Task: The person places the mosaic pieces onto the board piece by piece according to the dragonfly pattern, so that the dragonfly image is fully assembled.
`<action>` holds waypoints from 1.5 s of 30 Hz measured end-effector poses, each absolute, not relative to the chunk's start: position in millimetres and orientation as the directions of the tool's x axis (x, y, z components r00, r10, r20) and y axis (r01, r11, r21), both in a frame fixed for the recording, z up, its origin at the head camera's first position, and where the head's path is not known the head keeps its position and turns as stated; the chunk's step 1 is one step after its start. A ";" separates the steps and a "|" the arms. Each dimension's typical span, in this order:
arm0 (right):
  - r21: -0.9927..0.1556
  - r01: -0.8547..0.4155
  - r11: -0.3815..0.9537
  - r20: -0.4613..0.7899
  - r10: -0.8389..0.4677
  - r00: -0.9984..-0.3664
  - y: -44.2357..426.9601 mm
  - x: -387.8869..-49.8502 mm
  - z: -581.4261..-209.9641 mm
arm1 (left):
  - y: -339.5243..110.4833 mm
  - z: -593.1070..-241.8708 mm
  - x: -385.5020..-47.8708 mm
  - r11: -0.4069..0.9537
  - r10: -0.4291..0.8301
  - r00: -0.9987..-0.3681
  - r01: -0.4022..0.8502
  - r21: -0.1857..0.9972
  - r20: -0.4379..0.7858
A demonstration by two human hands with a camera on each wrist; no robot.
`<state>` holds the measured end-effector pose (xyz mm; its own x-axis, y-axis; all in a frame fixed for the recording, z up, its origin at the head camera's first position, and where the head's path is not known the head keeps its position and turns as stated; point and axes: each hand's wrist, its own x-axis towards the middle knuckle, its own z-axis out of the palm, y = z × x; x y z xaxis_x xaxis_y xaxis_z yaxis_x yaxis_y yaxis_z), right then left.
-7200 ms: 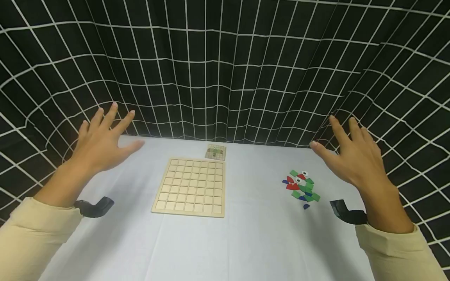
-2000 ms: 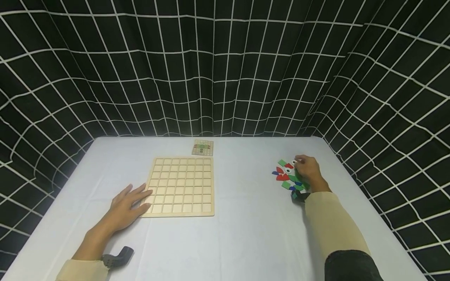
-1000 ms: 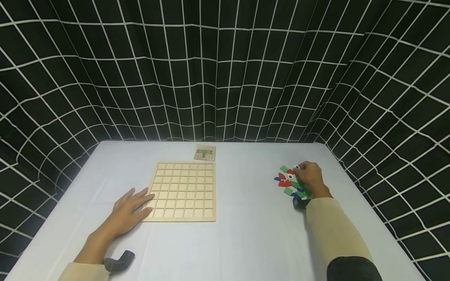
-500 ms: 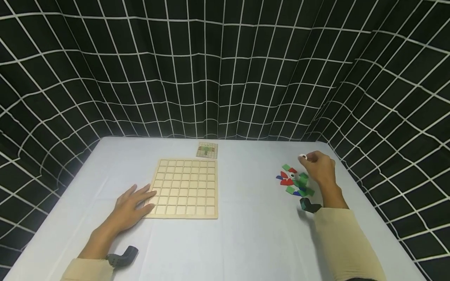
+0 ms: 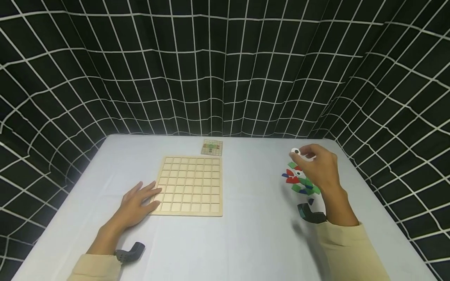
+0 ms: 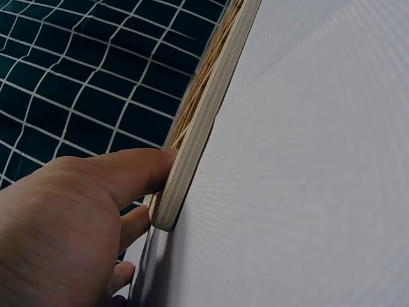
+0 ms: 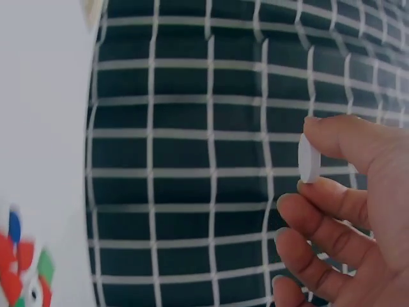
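Note:
Between thumb and forefinger my right hand (image 5: 321,168) pinches a white round eye piece (image 5: 295,151) with a black dot, raised above the table. Edge-on, the same thin disc (image 7: 309,158) shows in the right wrist view, the other fingers loosely bent below. Under that hand lie loose flat pieces: red ones (image 5: 292,180), green ones (image 5: 296,188), blue ones and a second eye piece (image 5: 298,173); the hand partly covers them. My left hand (image 5: 135,207) rests spread on the near left corner of a square wooden grid board (image 5: 190,187), its thumb (image 6: 137,169) on the rim.
A small pattern card (image 5: 212,147) lies just behind the board. White cloth covers the table (image 5: 253,234). A black curtain with white grid lines (image 5: 225,78) stands around the back and sides. Each wrist wears a dark camera mount (image 5: 131,253).
My right hand came down to the loose pieces, pinched the eye piece and lifted it, turning its face to view. My left hand came down onto the board's corner and stays there.

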<state>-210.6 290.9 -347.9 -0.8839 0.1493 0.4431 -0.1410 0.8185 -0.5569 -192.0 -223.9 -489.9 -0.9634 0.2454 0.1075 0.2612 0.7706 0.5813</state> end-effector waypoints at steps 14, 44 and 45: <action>-0.506 -0.421 0.753 0.607 -0.036 -0.794 217.5 -206.1 -339.3 | -220.9 -485.7 -190.2 0.766 0.248 -0.962 0.266 0.585 0.113; -0.614 -0.471 0.633 0.451 -0.208 -0.868 108.5 -256.8 -377.6 | -219.9 -484.6 -190.5 0.765 0.236 -0.966 0.250 0.594 0.103; -0.624 -0.471 0.624 0.443 -0.214 -0.871 105.0 -259.4 -380.5 | -220.2 -485.0 -190.7 0.765 0.238 -0.966 0.253 0.592 0.105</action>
